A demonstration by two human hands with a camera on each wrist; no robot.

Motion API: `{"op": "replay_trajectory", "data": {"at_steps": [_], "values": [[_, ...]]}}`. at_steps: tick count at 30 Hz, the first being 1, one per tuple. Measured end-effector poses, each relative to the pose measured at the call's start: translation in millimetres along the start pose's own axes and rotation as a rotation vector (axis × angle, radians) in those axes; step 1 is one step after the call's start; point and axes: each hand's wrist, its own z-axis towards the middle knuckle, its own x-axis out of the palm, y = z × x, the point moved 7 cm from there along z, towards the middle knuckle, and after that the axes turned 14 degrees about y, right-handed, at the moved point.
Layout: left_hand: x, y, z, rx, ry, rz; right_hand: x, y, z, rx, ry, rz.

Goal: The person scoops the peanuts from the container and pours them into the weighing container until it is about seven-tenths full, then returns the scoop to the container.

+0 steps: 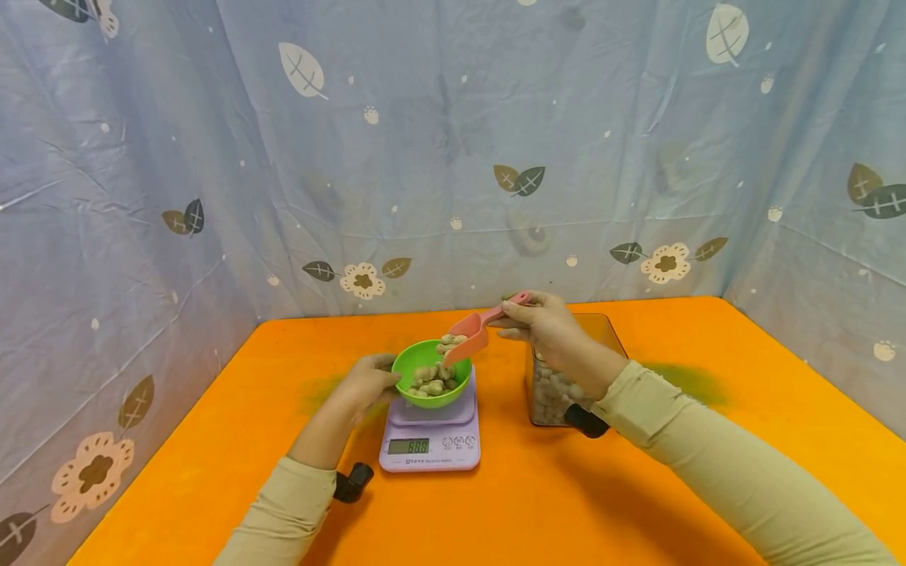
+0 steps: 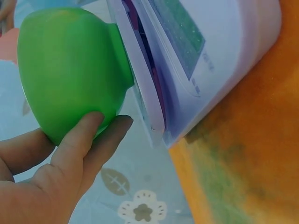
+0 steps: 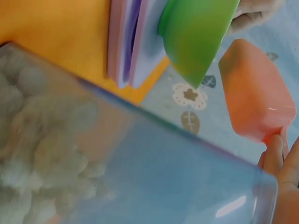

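A green bowl with unshelled peanuts in it sits on a lilac kitchen scale. My left hand holds the bowl at its left side; in the left wrist view its fingers lie against the outer wall near the rim. Over the bowl's right rim hangs a pink scoop, tilted down to the left with peanuts at its mouth. My right hand grips the scoop's handle from the right. Digits show on the scale's display.
A clear, brownish plastic container, partly filled with peanuts, stands right of the scale, beneath my right forearm. The orange tabletop ends at a blue leaf-patterned curtain at the back and sides. A black strap piece juts from each wrist.
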Motion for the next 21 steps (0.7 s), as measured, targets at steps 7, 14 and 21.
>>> {"op": "replay_trajectory", "data": {"at_steps": [7, 14, 21], "values": [[0.9, -1.4, -1.9, -0.006, -0.003, 0.006, -8.9, 4.0, -3.7, -0.003, -0.009, 0.032], [-1.5, 0.5, -3.0, -0.021, -0.013, 0.024, 2.6, 7.5, 2.2, -0.008, -0.006, -0.101], [0.8, 0.3, -1.8, -0.021, -0.015, 0.026, -0.3, 14.2, -2.4, -0.058, -0.005, -0.076]]}}
